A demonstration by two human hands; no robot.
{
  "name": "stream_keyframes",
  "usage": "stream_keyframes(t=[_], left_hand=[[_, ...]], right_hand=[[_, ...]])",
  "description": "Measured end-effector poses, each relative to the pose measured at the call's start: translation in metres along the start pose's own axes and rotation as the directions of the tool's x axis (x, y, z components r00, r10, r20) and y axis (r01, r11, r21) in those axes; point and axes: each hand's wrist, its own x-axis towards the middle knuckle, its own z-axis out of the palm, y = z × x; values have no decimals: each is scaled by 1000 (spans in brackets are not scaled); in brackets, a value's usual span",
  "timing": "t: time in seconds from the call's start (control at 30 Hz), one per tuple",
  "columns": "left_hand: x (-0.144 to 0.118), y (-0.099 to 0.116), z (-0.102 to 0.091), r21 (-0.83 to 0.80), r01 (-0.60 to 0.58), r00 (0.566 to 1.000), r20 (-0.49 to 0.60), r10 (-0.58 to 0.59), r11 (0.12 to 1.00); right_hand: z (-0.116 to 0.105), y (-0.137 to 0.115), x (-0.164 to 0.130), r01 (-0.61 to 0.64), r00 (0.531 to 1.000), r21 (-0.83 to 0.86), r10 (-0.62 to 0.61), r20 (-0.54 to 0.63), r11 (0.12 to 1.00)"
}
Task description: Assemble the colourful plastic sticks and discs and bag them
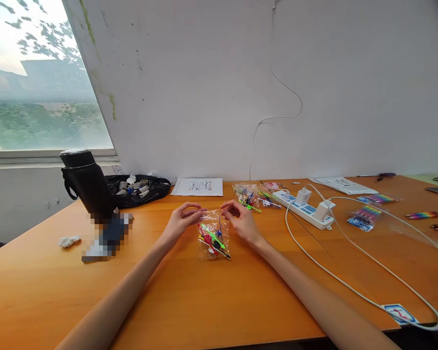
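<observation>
Bag, clear plastic point(213, 238), small and crinkled, lay near the centre of the orange table point(40, 291), its top edge lifted and pinched from both sides. Contents showed through the film: a jumble of thin coloured pieces in red, green, blue and black, one bright green stick lying slantwise across the middle. Exact nature of the pieces could not be told.

Left hand point(182, 221) gripped the bag's top corner at 10 o'clock, thumb and fingertips closed on the plastic. Right hand point(241, 218) gripped the opposite corner at 2 o'clock in the same pinch. Both forearms rested low over the tabletop.

Further similar bags of coloured pieces point(253, 197) lay at 1 o'clock from the held bag, just beside a white power strip point(304, 206) with two chargers plugged in and white cables trailing toward 4 o'clock. Printed sheet point(198, 186) lay at 12 o'clock by the wall. Black flask point(85, 182) stood at 9 o'clock, a black pouch point(138, 189) behind it.
</observation>
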Motion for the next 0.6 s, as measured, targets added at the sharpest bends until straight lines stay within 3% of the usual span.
stream_keyframes(t=[0.2,0.37,0.5,0.6], left_hand=[[-7,0,7,3,157,979,130,-156,988],[-7,-6,8,28,160,975,154,-163,987],[-3,-8,3,13,152,986,64,-153,988],[-1,-6,0,1,120,993,12,-120,993]], right_hand=[[-1,1,-2,27,1000,10,-27,14,1000],[1,1,-3,0,999,65,-2,38,998],[6,11,-2,-139,988,177,126,84,974],[12,17,-5,-313,941,258,262,215,914]])
